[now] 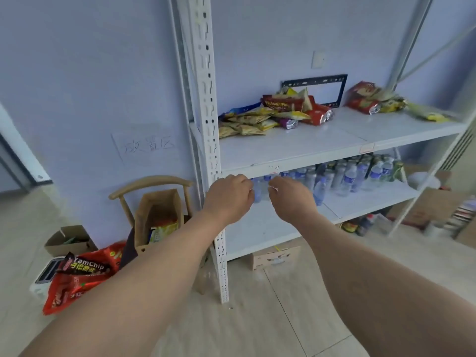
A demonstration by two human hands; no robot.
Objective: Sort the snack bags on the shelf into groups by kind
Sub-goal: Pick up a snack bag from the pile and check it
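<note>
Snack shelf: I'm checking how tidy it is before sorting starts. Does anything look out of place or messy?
Yes. The snack bags lie in two loose, mixed heaps: yellow bags tangled with red bags and a purple bag on the left, and more red and yellow ones at right. Kinds overlap, nothing grouped yet.

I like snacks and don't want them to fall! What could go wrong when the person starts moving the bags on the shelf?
The mixed pile has bags stacked on each other, so pulling one from underneath might drag others along. The yellow bag lies near the shelf's right end and could slide off if bumped. Both hands, left hand and right hand, are near the water bottles below, which a careless knock might topple.
</note>
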